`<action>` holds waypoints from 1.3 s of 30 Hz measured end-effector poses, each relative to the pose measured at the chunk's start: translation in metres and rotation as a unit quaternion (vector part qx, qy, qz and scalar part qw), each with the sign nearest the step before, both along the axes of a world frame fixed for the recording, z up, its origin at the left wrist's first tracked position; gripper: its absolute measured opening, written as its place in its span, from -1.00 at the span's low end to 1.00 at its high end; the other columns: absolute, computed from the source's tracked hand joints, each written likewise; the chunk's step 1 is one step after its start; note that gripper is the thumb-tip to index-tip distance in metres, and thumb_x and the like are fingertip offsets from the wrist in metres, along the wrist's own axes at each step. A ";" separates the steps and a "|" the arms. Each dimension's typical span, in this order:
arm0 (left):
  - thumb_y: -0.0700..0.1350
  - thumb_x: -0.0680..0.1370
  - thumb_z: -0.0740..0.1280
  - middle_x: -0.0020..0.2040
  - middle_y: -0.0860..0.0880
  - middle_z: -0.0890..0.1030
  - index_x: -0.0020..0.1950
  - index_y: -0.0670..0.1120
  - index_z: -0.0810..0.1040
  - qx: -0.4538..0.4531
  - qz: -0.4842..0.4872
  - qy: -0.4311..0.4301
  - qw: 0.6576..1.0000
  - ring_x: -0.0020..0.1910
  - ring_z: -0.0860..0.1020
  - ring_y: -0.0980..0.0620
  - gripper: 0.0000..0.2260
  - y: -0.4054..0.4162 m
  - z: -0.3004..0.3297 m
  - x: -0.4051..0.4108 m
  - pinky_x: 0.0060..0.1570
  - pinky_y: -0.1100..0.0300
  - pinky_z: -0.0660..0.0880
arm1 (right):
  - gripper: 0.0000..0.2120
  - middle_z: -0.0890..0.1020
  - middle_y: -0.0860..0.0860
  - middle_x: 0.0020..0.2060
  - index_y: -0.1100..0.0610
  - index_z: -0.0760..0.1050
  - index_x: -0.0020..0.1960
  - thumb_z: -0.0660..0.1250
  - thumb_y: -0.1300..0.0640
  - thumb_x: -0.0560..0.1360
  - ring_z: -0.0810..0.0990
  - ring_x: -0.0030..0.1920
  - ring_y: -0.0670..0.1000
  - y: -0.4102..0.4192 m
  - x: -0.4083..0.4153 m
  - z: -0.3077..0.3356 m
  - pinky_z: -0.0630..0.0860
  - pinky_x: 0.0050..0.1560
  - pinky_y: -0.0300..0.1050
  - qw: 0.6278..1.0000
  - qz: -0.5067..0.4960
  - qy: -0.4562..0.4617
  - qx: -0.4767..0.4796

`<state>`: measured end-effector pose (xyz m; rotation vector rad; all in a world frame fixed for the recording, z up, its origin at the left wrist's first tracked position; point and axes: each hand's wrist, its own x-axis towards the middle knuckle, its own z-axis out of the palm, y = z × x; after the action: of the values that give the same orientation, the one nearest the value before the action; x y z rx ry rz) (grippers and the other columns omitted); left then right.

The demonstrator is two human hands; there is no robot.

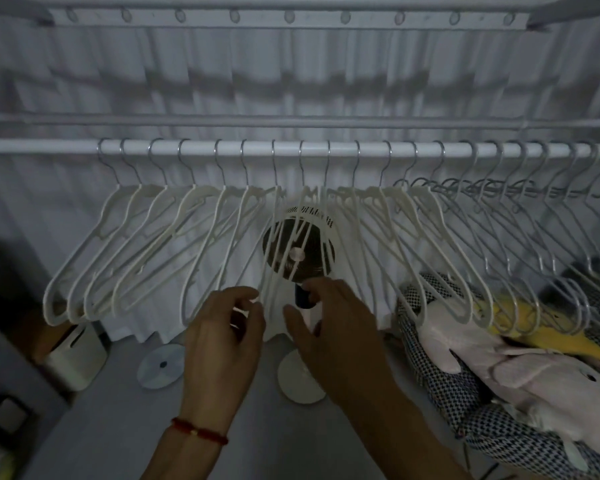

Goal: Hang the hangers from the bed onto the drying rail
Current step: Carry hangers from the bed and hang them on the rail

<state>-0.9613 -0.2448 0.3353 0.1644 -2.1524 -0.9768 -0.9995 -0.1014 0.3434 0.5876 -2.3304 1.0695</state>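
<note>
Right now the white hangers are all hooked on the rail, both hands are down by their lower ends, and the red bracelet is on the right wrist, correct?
Not quite: the head view shows the red bracelet on the left wrist. The rest holds: white hangers hooked on the rail, left hand and right hand by their lower ends.

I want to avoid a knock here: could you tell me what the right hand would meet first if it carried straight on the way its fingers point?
Probably the fan's dark neck, just ahead of the right hand, though depth is unclear.
</note>
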 end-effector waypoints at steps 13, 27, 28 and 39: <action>-0.30 0.50 0.42 0.03 -0.14 0.63 0.32 -0.24 0.51 -0.021 -0.028 -0.082 0.996 -0.19 0.61 -0.07 -0.62 -0.001 -0.028 -0.032 -0.10 0.25 0.43 | -0.66 0.64 -0.01 -0.08 0.20 0.49 0.29 0.34 0.05 0.59 0.53 -0.12 -0.14 -0.047 -0.029 -0.008 0.48 0.02 -0.28 0.984 -0.012 -0.175 -0.034; -0.21 0.60 0.31 -0.06 -0.02 0.65 0.22 -0.07 0.59 0.118 -0.128 -0.071 0.982 -0.25 0.60 0.19 -0.78 0.003 -0.035 -0.033 -0.35 0.37 0.52 | -0.80 0.59 -0.06 -0.24 0.12 0.58 -0.07 0.28 0.04 0.63 0.59 -0.29 -0.09 -0.035 -0.023 -0.013 0.56 -0.17 -0.19 0.983 -0.015 -0.176 -0.058; -0.21 0.59 0.31 -0.07 -0.04 0.65 0.23 -0.09 0.59 0.125 -0.127 -0.071 0.981 -0.26 0.61 0.18 -0.78 0.003 -0.035 -0.032 -0.36 0.38 0.51 | -0.80 0.59 -0.04 -0.24 0.14 0.57 -0.07 0.27 0.06 0.64 0.58 -0.27 -0.08 -0.033 -0.022 -0.013 0.53 -0.16 -0.21 0.984 -0.017 -0.169 -0.048; -0.18 0.60 0.31 -0.05 0.02 0.62 0.26 -0.03 0.55 0.123 -0.079 -0.079 0.986 -0.21 0.62 0.08 -0.76 -0.002 -0.037 -0.031 -0.23 0.15 0.62 | -0.73 0.63 0.16 -0.04 0.26 0.56 0.05 0.16 0.10 0.68 0.60 -0.02 0.09 -0.026 -0.021 -0.009 0.38 -0.02 -0.21 0.987 -0.044 -0.144 0.064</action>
<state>-0.9918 -0.2470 0.2987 0.1972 -2.2071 -1.3627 -1.0206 -0.1270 0.3342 0.3922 -2.6640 1.0271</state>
